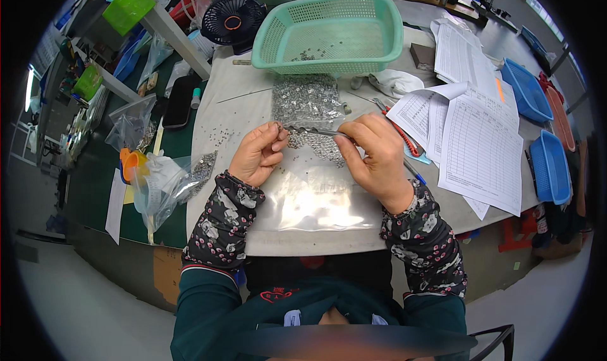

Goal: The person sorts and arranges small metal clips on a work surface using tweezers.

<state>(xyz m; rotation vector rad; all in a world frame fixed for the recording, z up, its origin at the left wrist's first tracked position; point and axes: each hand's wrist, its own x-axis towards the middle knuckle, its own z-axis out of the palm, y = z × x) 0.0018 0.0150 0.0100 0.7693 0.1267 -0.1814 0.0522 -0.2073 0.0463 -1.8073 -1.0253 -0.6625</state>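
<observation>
My right hand [374, 158] grips metal tweezers [316, 132] whose tips point left toward my left hand [256, 153]. The fingertips of my left hand pinch something tiny at the tweezer tips; it is too small to make out. Both hands hover over a clear plastic sheet [316, 203] on the white table [240, 108]. A heap of small silver metal parts [306, 98] lies just beyond the hands, and more parts [322, 146] are spread under the tweezers.
A teal mesh basket [329, 35] holding a few parts stands behind the heap. A black desk fan [232, 20] is at back left. Printed paper forms [480, 146] lie right, blue baskets [550, 165] beyond. Plastic bags [167, 187] of parts lie left.
</observation>
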